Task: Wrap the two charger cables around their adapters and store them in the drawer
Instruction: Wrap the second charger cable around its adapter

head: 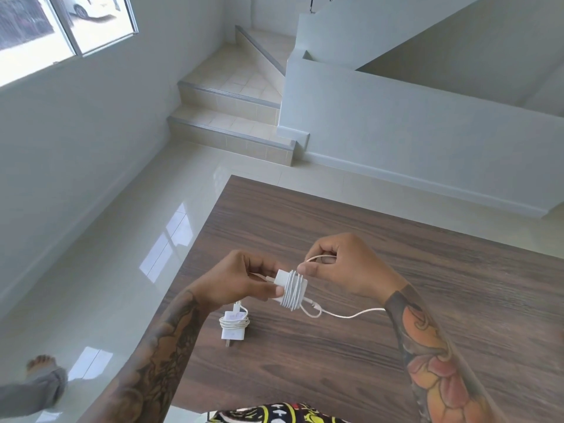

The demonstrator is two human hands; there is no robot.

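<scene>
My left hand (244, 279) grips a white adapter (292, 288) above the table, with several turns of white cable wound around it. My right hand (338, 264) pinches that cable (351, 315) just above the adapter; the loose end trails down across the wood toward my right forearm. A second white adapter (233, 326) lies on the table near its left edge, below my left hand, with its cable coiled around it and its prongs pointing toward me. No drawer is in view.
The dark wooden table (396, 270) fills the lower right. Glossy tiled floor (106, 270) lies to the left, with tiled steps (232, 117) and a white half wall beyond. A bare foot and grey trouser leg (39, 380) show at the lower left.
</scene>
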